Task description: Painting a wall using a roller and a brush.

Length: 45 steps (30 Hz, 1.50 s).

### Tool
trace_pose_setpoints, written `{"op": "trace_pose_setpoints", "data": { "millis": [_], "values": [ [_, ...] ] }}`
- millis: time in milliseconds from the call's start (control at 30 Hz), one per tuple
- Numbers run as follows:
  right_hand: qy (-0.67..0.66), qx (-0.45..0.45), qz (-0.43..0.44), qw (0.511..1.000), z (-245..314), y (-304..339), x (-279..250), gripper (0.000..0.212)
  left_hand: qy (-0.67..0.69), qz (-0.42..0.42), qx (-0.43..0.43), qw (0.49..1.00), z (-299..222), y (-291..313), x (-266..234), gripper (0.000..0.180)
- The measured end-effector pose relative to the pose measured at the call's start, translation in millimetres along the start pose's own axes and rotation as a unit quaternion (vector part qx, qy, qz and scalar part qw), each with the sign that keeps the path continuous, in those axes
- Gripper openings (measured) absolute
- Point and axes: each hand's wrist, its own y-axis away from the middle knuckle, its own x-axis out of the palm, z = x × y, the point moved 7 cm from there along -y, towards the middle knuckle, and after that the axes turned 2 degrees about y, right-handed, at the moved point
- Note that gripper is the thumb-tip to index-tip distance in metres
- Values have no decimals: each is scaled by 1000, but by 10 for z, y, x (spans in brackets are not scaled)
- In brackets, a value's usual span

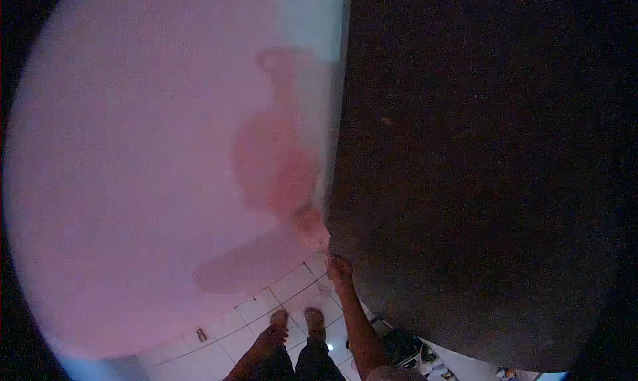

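My right hand (pixel 339 269) is raised at the edge where the pink wall meets the dark surface. Its fingers are closed round the lower end of what looks like a paintbrush (pixel 311 227), its wide head up against the pink wall (pixel 153 162). The dim light blurs the brush's outline. Along the corner runs a pale bluish strip (pixel 312 22), unlike the pink beside it. Low at my side hangs my left hand (pixel 272 337), with nothing visible in it and its fingers loosely apart.
A large dark surface (pixel 478 162) fills the right side. Shadows of my head and arm fall on the pink wall. Below is a white tiled floor (pixel 236 328), with a small brown object (pixel 202 334) near the wall. Dark and mixed items (pixel 403 346) lie at the lower right.
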Motion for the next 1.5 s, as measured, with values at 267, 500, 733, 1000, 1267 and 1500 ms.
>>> {"op": "trace_pose_setpoints", "data": {
  "millis": [267, 500, 733, 1000, 1267, 1500],
  "values": [
    [370, -57, -114, 920, -428, 80, 86, 34, -181, 15, 163, 970, -140, 23, -46, 28],
    [-255, 29, -116, 959, 137, 245, -45, 23, -35, -61, 50, 996, -128, 333, -87, 29],
    [-239, -145, -124, 952, -55, -39, 247, 24, -172, -24, 81, 981, -154, 138, 52, 41],
    [339, 210, 143, 906, -2125, 1196, 887, 52, -31, -1, 124, 992, 58, -59, 18, 31],
    [283, 91, 202, 933, -1264, 1791, 1392, 28, -172, -98, 170, 965, -24, 44, -147, 31],
    [322, -268, 184, 889, -49, 1650, 1702, 52, 95, -110, 224, 964, 624, 59, -497, 23]
  ]
}}
